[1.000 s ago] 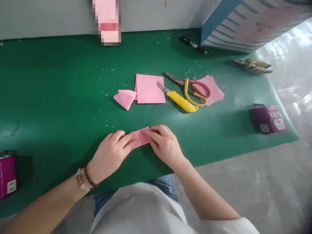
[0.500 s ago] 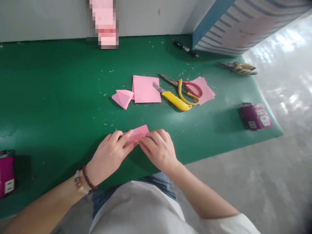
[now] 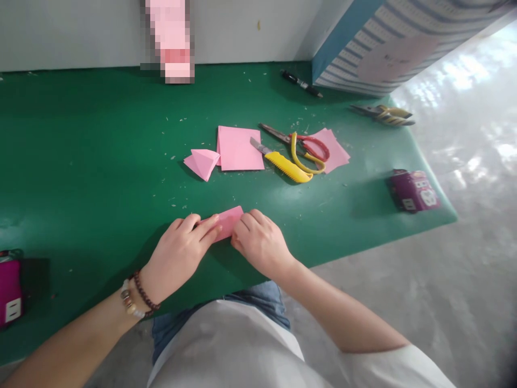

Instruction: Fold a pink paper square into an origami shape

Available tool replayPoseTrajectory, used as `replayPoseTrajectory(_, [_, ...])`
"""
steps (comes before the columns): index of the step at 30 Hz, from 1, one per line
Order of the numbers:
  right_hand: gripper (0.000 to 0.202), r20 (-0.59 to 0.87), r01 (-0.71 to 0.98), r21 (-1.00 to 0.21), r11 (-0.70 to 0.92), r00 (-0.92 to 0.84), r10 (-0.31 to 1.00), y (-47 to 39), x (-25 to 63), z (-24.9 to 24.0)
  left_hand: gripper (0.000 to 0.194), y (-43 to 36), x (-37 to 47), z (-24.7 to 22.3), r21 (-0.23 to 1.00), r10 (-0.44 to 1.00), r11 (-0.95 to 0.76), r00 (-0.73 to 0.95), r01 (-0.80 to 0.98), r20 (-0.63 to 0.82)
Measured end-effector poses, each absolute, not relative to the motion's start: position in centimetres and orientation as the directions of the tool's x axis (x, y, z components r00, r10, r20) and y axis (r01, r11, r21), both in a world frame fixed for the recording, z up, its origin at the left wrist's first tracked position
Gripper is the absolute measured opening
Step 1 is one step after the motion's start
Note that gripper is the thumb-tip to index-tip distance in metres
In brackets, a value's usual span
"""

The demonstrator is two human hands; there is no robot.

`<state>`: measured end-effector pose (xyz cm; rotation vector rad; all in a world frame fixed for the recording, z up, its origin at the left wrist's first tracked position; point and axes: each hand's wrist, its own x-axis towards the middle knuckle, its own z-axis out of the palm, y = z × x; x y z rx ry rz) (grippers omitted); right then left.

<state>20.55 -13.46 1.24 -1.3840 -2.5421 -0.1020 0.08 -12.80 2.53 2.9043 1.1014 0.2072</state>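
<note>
No legible text or numbers.

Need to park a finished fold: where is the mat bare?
Bare green mat lies left of the folded triangle, and between the hands and the purple box. Crowded: the square sheet, yellow knife and scissors.

Premises present as a small craft or handwork station, not a kitchen or office. A green-covered worktable stands against a plain white wall on a bare concrete floor. Paper trimmings litter the surface. Cutting tools lie out: scissors, a yellow utility knife, pliers. Pink paper squares are stacked nearby. Purple socket cubes sit on the table edge.
</note>
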Motion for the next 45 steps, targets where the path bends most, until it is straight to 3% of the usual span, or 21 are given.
replayPoseTrajectory(5, [0.018, 0.197, 0.906, -0.030, 0.423, -0.409, 0.891, -13.2, 22.8, 1.5, 0.041, -12.8, -0.1, 2.5, 0.098, 0.653, -0.758, 0.751, 0.645, 0.100])
replayPoseTrajectory(9, [0.019, 0.208, 0.924, -0.119, 0.362, -0.333, 0.920, -13.6, 23.9, 2.1, 0.045, -12.6, -0.2, 2.4, 0.116, 0.660, -0.750, 0.747, 0.651, 0.080])
replayPoseTrajectory(14, [0.019, 0.298, 0.871, -0.231, 0.433, -0.361, 0.884, -14.5, 21.9, 1.6, 0.045, -12.2, -0.4, 2.3, 0.163, 0.697, -0.712, 0.715, 0.683, 0.054])
replayPoseTrajectory(22, [0.021, 0.247, 0.859, -0.219, 0.462, -0.409, 0.878, -15.0, 19.8, -0.1, 0.046, -12.1, -0.4, 2.6, 0.203, 0.695, -0.712, 0.716, 0.672, 0.071])
replayPoseTrajectory(32, [0.026, 0.300, 0.800, -0.254, 0.544, -0.469, 0.831, -15.5, 16.5, -0.4, 0.038, -11.9, -0.2, 2.8, 0.172, 0.699, -0.713, 0.707, 0.679, 0.105])
replayPoseTrajectory(36, [0.027, 0.301, 0.723, -0.369, 0.583, -0.501, 0.811, -16.2, 15.8, -0.2, 0.039, -11.7, -0.3, 2.8, 0.180, 0.695, -0.717, 0.709, 0.673, 0.116])
replayPoseTrajectory(40, [0.014, 0.324, 0.744, -0.483, 0.461, -0.337, 0.884, -15.8, 18.1, 0.4, 0.036, -11.6, -0.3, 2.5, 0.212, 0.706, -0.706, 0.695, 0.676, 0.133])
replayPoseTrajectory(42, [0.014, 0.301, 0.826, -0.442, 0.349, -0.230, 0.925, -15.3, 19.4, 0.5, 0.031, -11.5, -0.3, 2.3, 0.234, 0.710, -0.702, 0.687, 0.673, 0.153])
replayPoseTrajectory(45, [0.017, 0.232, 0.877, -0.359, 0.318, -0.246, 0.941, -14.8, 20.0, 0.4, 0.030, -11.5, -0.3, 2.2, 0.256, 0.714, -0.696, 0.681, 0.670, 0.159])
